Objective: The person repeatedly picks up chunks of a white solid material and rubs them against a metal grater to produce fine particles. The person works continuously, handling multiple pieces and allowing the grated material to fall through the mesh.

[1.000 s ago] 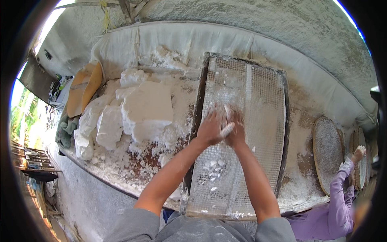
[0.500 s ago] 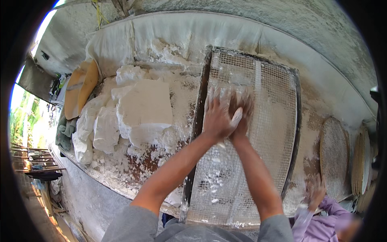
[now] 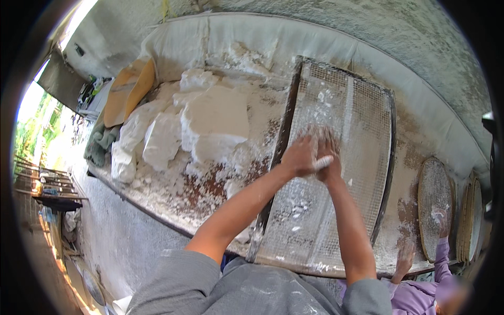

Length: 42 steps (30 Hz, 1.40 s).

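Observation:
Near the middle of a dark-framed wire-mesh screen (image 3: 367, 136), my left hand (image 3: 303, 152) and my right hand (image 3: 328, 152) lie close together, both dusted white. Their fingers stretch forward over the mesh and are blurred at the tips; whatever is beneath the palms is hidden. White flakes (image 3: 298, 210) are scattered on the screen below and above my hands. To the left, big chalky white blocks (image 3: 212, 118) and crumbs lie on the powdered work surface (image 3: 205, 194).
A curved tan sheet (image 3: 126, 89) and green cloth (image 3: 97, 142) sit at the left end. On the right stand round trays (image 3: 431, 189); a co-worker in purple (image 3: 420, 299) reaches toward them with powdered hands. A sheet-covered wall (image 3: 367, 63) backs the surface.
My hands have slid forward along the mesh, still together, and the view has shifted. More flakes show on the screen's upper part. The co-worker's hands have moved near the trays.

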### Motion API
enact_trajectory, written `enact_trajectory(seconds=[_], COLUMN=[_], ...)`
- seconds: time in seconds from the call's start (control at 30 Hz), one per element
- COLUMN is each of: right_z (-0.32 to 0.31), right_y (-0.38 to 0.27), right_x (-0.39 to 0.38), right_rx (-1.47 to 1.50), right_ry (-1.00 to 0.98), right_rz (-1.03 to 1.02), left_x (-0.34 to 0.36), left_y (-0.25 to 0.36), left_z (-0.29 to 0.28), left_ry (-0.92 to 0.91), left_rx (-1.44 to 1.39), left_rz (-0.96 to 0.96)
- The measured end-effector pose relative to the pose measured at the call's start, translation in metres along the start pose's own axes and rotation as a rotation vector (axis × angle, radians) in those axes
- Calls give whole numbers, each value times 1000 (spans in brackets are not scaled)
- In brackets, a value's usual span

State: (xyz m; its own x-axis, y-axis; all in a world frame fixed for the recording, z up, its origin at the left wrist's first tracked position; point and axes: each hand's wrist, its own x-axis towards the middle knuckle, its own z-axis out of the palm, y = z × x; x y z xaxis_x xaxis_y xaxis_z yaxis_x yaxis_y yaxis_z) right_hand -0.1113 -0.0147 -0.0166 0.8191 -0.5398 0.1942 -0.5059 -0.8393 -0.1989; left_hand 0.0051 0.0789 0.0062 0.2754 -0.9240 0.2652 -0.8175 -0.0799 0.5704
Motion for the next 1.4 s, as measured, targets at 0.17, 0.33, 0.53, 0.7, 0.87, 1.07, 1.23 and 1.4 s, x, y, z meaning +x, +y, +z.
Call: enact_trajectory(seconds=[0.17,0.33,0.53,0.7,0.87,1.07,1.23,1.4], right_z=[9,23,36,34,49,104,166,204], right_y=[-79,-106,-17,7,-20,-185,-336,-376], right_x=[-124,-70,116,167,142,37,49,96], right_rx=[447,-83,-200,-51,-57,-154,755,1816], right_ry=[404,342,228,149,104,26,-154,-163], right_rz=[152,266,329,522,384,256,378,1462], left_x=[-107,-139,-193,-233,-259,-247,-213,-209], left_y=[44,32,-17,-44,-116,-239,-328,-364], left_z=[0,-29,-56,-61,-78,-92,-148,-151], left_ry=[-167,233,301,209,212,736,529,479], left_rx=[-418,-338,-337,-383,-398,-528,-936,-1498], left_rz=[-27,-102,-276,-342,-408,-764,-1058,-1153])
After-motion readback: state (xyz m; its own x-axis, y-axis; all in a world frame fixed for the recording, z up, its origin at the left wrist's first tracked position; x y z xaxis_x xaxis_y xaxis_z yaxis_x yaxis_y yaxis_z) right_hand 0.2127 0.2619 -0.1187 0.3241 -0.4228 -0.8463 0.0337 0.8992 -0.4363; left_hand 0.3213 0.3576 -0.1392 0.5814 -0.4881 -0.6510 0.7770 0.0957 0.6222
